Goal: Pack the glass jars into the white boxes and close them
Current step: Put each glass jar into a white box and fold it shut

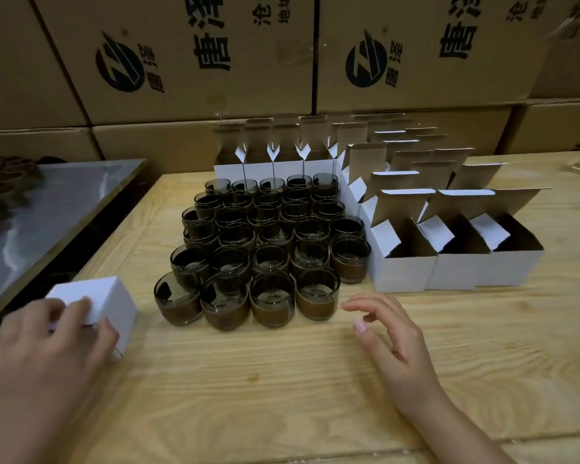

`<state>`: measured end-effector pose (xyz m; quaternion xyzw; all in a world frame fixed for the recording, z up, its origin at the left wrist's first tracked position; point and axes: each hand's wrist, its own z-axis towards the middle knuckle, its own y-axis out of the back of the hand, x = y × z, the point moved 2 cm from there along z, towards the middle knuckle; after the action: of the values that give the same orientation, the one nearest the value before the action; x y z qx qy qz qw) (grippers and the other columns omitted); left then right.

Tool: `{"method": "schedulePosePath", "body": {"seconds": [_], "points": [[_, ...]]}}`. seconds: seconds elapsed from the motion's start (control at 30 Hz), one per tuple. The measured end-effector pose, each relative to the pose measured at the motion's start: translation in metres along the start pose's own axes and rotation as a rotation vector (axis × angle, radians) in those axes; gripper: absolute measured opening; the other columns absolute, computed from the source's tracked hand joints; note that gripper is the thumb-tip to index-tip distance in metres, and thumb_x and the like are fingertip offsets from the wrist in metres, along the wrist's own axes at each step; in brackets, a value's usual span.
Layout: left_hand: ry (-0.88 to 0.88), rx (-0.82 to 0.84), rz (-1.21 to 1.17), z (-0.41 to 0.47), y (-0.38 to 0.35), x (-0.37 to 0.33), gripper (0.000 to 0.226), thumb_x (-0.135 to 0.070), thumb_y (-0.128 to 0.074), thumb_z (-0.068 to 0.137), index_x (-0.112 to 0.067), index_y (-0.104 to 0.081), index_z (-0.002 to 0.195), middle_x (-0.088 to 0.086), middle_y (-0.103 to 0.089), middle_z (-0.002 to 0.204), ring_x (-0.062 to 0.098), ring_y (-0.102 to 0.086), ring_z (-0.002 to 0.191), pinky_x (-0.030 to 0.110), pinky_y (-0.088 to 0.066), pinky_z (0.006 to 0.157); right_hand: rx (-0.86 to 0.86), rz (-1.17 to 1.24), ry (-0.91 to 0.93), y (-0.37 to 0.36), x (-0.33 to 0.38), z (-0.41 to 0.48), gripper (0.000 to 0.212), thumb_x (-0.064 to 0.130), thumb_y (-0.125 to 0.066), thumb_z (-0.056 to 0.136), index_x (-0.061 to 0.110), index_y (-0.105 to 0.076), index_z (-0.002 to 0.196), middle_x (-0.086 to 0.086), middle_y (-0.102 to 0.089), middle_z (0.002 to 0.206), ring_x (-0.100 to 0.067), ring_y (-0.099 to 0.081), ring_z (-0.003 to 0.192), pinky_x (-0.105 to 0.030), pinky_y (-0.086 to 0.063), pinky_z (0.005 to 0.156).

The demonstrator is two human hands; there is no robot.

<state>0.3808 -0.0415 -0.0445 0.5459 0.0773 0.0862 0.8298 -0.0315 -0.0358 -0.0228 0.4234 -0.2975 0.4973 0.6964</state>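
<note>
Glass jars (268,246) crowd mid-frame; left hand (47,336) grips a closed white box (114,296), right hand (389,336) hovers, fingers relaxed.

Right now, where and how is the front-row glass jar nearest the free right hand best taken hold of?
Probably by its open rim, from above and the near right. The glass jar stands upright; neighbours crowd its left and back, but its front and right are clear toward the right hand.
</note>
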Motion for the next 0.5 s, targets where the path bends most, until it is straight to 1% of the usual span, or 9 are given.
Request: {"method": "schedulePosePath", "body": {"seconds": [0.07,0.1,0.13,0.2,0.23,0.3,0.37,0.43,0.5], "points": [[-0.014,-0.055,0.012,0.031,0.005,-0.002,0.065,-0.059,-0.026,0.088,-0.009,-0.059,0.114,0.019,-0.049,0.114,0.042,-0.046,0.104,0.056,-0.045,0.081,-0.002,-0.013,-0.018,0.000,0.000,0.000,0.025,0.044,-0.048,0.086,0.035,-0.065,0.102,0.014,-0.063,0.107,-0.013,-0.056,0.109,-0.022,-0.044,0.087],[0.017,-0.117,-0.021,0.047,0.005,-0.004,0.063,-0.057,-0.028,0.088,-0.007,-0.056,0.112,0.023,-0.050,0.111,0.045,-0.047,0.101,0.056,-0.046,0.080,0.001,-0.011,-0.027,0.000,0.000,0.001,0.026,0.045,-0.049,0.085,0.037,-0.065,0.103,0.015,-0.063,0.108,-0.012,-0.056,0.109,-0.020,-0.044,0.086],[0.075,-0.168,-0.100,0.060,0.004,-0.004,0.058,-0.055,-0.032,0.087,-0.007,-0.052,0.110,0.025,-0.052,0.107,0.046,-0.050,0.097,0.057,-0.046,0.077,0.004,-0.008,-0.034,0.000,0.000,0.001,0.026,0.046,-0.049,0.085,0.038,-0.064,0.105,0.015,-0.063,0.109,-0.011,-0.056,0.109,-0.018,-0.043,0.086],[0.099,-0.243,-0.230,0.081,-0.002,-0.011,0.046,-0.050,-0.041,0.086,-0.009,-0.047,0.106,0.025,-0.055,0.102,0.047,-0.052,0.092,0.056,-0.047,0.073,0.012,-0.030,-0.024,-0.001,0.001,0.002,0.028,0.046,-0.049,0.085,0.040,-0.061,0.110,0.014,-0.063,0.109,-0.011,-0.056,0.109,-0.017,-0.043,0.086],[0.075,-0.257,-0.248,0.094,-0.005,-0.012,0.041,-0.046,-0.046,0.087,-0.011,-0.047,0.106,0.022,-0.055,0.104,0.046,-0.052,0.095,0.056,-0.047,0.074,0.023,-0.029,-0.020,-0.001,0.001,0.002,0.029,0.047,-0.048,0.085,0.040,-0.059,0.112,0.013,-0.064,0.109,-0.011,-0.057,0.109,-0.017,-0.043,0.085],[0.067,-0.183,-0.288,0.118,-0.011,-0.013,0.032,-0.033,-0.058,0.090,-0.015,-0.046,0.114,0.015,-0.050,0.119,0.040,-0.049,0.110,0.055,-0.047,0.081,0.033,-0.055,-0.014,-0.002,0.000,0.003,0.030,0.047,-0.048,0.085,0.040,-0.059,0.112,0.012,-0.064,0.109,-0.010,-0.057,0.108,-0.016,-0.042,0.085],[0.101,-0.078,-0.314,0.141,-0.019,-0.012,0.044,-0.022,-0.063,0.087,-0.020,-0.044,0.127,0.007,-0.038,0.131,0.035,-0.043,0.122,0.055,-0.046,0.087,0.047,-0.070,-0.001,-0.003,-0.001,0.004,0.030,0.047,-0.049,0.083,0.041,-0.059,0.111,0.013,-0.064,0.107,-0.007,-0.058,0.106,-0.015,-0.043,0.083],[0.108,-0.033,-0.288,0.164,-0.026,-0.009,0.058,-0.013,-0.065,0.082,-0.022,-0.044,0.135,0.010,-0.032,0.134,0.036,-0.036,0.126,0.057,-0.042,0.093,0.063,-0.101,-0.021,-0.003,-0.005,0.006,0.031,0.048,-0.050,0.080,0.044,-0.060,0.109,0.015,-0.065,0.106,-0.004,-0.058,0.104,-0.014,-0.044,0.082],[0.086,0.007,-0.202,0.187,-0.031,-0.008,0.067,-0.012,-0.068,0.080,-0.024,-0.042,0.140,0.014,-0.033,0.134,0.038,-0.030,0.126,0.056,-0.034,0.100,0.052,-0.125,-0.041,-0.005,-0.009,0.009,0.033,0.050,-0.051,0.076,0.048,-0.059,0.108,0.019,-0.065,0.104,0.000,-0.058,0.102,-0.013,-0.044,0.081]]}}
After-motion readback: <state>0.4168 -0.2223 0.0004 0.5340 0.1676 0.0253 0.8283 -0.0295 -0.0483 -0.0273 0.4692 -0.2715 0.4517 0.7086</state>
